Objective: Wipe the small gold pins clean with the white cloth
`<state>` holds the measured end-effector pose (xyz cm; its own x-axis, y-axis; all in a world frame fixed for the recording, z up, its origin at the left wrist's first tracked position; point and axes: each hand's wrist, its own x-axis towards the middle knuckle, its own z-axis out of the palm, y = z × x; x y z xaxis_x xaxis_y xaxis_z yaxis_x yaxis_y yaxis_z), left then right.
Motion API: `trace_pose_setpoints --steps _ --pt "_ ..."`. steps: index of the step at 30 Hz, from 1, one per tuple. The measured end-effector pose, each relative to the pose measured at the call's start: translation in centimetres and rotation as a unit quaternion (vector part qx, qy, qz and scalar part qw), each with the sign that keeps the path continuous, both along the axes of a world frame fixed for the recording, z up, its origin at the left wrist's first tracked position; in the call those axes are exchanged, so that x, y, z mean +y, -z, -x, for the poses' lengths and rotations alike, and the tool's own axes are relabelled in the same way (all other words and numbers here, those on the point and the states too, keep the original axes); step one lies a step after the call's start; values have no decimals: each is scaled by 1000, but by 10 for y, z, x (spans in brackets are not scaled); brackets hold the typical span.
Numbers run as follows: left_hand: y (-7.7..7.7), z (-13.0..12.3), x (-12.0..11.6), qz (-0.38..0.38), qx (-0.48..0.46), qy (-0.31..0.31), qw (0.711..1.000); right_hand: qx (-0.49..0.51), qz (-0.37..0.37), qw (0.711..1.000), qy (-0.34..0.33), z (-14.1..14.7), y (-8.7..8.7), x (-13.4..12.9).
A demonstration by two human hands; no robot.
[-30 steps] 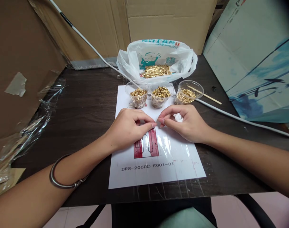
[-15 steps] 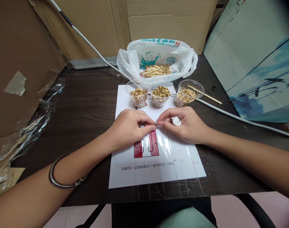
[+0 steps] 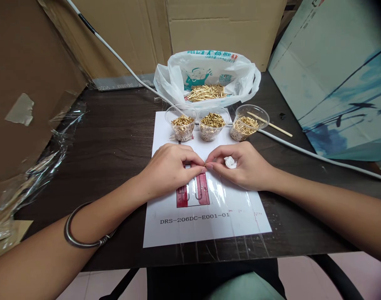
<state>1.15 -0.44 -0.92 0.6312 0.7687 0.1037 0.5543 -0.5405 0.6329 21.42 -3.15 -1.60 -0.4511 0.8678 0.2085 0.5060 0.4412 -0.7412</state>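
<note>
Over a printed sheet [image 3: 206,229] with a red-and-white picture, my left hand [image 3: 173,168] and my right hand [image 3: 240,164] meet at the fingertips. Both pinch thumb against forefinger; a tiny brass-coloured bit barely shows between them, too small to make out. A crumpled white wad [image 3: 230,162] rests in the curled fingers of my right hand. Just beyond the hands stand three clear plastic cups of small golden pins: a left cup [image 3: 182,129], a middle cup [image 3: 211,127] and a right cup [image 3: 244,127].
Behind the cups, a white plastic bag [image 3: 246,83] holds many longer golden pins. A thin wooden stick [image 3: 279,129] leans out of the right cup. A white cable [image 3: 121,60] crosses the dark table [image 3: 115,121]. Cardboard [image 3: 221,33] stands at the back.
My right hand's fingertips have moved slightly left, against those of my left hand. The white wad has shifted a little left with my right hand.
</note>
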Motion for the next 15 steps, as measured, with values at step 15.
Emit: trace_pose_setpoints --steps 15 --pt "0 1 0 -11 -41 18 999 -15 6 1000 -1 2 2 1"
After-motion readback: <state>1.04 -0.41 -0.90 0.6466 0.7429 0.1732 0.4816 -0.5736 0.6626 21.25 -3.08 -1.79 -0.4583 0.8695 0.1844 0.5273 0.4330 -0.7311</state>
